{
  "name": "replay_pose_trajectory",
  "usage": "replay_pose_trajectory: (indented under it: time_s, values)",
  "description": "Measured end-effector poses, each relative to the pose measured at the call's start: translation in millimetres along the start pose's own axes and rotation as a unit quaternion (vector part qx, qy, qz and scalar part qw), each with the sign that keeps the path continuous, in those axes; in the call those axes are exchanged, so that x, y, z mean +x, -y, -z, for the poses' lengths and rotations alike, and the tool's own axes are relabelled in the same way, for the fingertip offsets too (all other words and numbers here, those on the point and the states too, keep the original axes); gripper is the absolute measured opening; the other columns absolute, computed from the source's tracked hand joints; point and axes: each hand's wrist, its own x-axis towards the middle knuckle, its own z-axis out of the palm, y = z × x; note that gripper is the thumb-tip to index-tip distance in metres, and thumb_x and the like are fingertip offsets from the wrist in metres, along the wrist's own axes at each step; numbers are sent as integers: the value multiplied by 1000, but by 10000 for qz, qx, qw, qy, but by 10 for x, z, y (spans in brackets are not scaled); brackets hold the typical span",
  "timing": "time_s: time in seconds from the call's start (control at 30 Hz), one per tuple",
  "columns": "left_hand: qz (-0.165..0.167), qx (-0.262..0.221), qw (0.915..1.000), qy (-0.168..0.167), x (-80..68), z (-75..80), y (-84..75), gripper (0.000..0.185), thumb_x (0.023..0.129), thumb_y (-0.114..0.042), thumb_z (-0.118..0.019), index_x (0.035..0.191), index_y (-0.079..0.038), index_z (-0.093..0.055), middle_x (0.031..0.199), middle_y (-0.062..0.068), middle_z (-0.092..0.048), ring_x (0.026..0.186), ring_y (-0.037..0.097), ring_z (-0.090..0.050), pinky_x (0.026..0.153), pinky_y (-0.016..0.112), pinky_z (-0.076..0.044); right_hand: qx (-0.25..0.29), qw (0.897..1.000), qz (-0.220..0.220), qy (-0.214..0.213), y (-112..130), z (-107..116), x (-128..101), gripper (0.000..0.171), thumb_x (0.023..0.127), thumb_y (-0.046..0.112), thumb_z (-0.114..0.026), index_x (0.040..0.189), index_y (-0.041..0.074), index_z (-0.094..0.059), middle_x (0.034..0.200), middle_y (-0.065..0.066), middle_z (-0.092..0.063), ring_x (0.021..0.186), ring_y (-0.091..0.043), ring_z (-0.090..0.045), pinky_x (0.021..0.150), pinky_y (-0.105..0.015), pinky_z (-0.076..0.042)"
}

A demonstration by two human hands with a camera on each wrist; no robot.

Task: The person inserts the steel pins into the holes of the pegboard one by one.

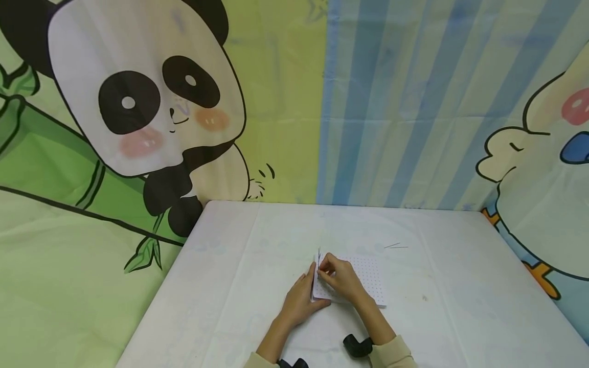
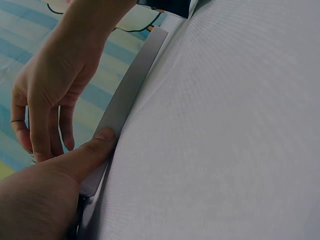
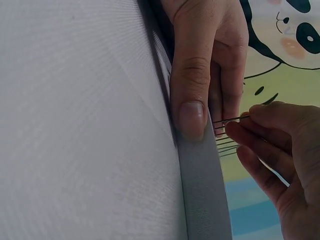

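Both hands are working at the near middle of the white surface [image 1: 460,266], right on a white dotted board [image 1: 370,278] that lies flat with its left edge lifted. The left hand [image 1: 299,301] is pressed against that raised left edge, fingers straight and together, thumb flat along the rim; in the left wrist view the thumb tip [image 2: 102,137] sits on the grey edge of the board [image 2: 132,92]. No curl there: the left fingers brace rather than grasp.

The right hand [image 1: 338,278] comes over the top of the board, fingers bent, pinching a thin pin [image 3: 227,120] between thumb and fingertips. In the right wrist view that pin is one of a short row of fine pins [image 3: 225,142] standing out of the board just behind the left thumb [image 3: 192,115], and the right fingers [image 3: 260,135] close on the topmost one. From the head view the row shows as a few dark slivers [image 1: 318,254] poking up above the two hands.

Around them: two loose thin pins [image 1: 395,246] lie on the surface beyond the board, to the right and well apart from the hands. Black wrist cameras [image 1: 358,345] sit at the cuffs of cream sleeves [image 1: 391,355]. A panda backdrop [image 1: 138,102] hangs behind on the left, blue striped cloth [image 1: 405,102] in the middle.
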Motion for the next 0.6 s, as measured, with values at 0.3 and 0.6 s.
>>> replay_pose_trajectory:
  time_s: [0.3,0.6]
  values:
    - [50,48,10000,-33,20,-6,3,102,75,-49,-71,148,-5,-15,140,10,-42,123,32,-43,98,44,-39,141,9996,-233,99,-29,-12,2,19,77,1,-72,82,9,-56,74,4,-63,66,-6,-61,60,-19,-51]
    - [85,57,9999,24,11,1,-2,101,75,-49,-71,148,-5,-15,140,11,-43,125,33,-42,99,44,-38,251,9995,-167,-33,-49,-26,-13,19,74,-1,-74,78,8,-57,71,3,-63,63,-6,-61,58,-18,-52]
